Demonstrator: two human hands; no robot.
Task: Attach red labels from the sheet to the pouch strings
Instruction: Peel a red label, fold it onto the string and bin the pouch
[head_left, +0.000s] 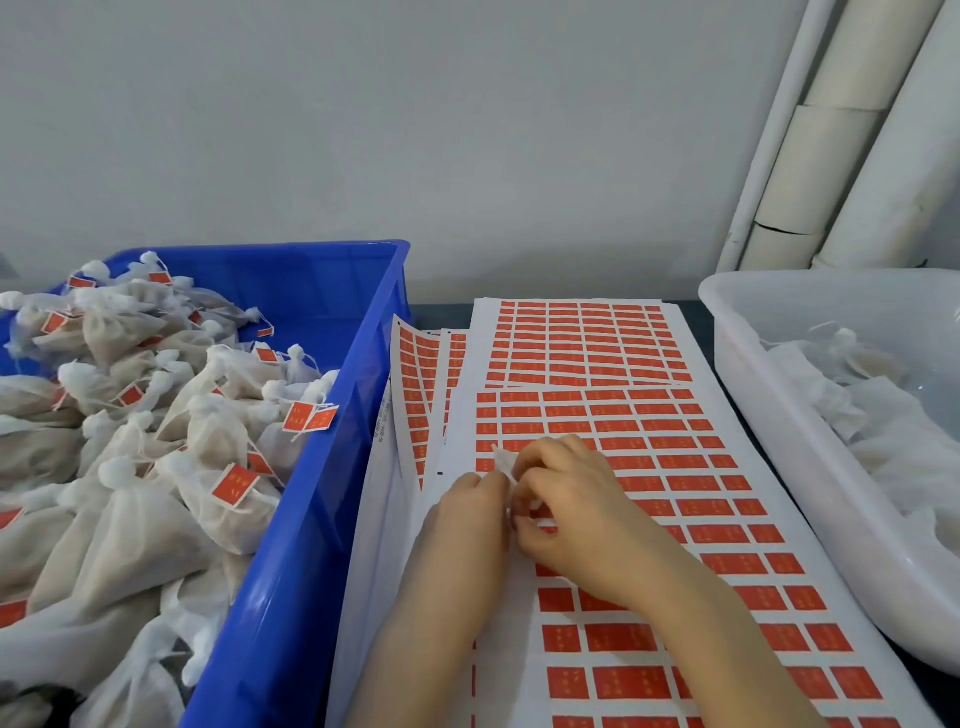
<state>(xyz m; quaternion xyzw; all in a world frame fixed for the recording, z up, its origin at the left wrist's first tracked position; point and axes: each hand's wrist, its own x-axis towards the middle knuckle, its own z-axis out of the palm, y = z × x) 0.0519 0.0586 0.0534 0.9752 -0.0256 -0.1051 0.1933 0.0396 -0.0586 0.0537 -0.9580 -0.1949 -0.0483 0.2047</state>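
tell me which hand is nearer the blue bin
Left. The left hand is over the sheet, next to the bin; the right hand sits just beyond it, further right. Both pinch a small white piece.

The left hand (470, 512) and the right hand (566, 499) meet, knuckles up. Their curled fingers (540, 457) pinch a small white piece (503, 461) between them. Both arms stretch in from below the pinch.

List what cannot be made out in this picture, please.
Head view:
What the left hand and right hand pinch: fingers hide all but a white tip.
Print on the red labels: too small and blurred.
Pouches in the white tub: blurred, cut off by the right edge.
Blue crate: cut off at left and bottom.
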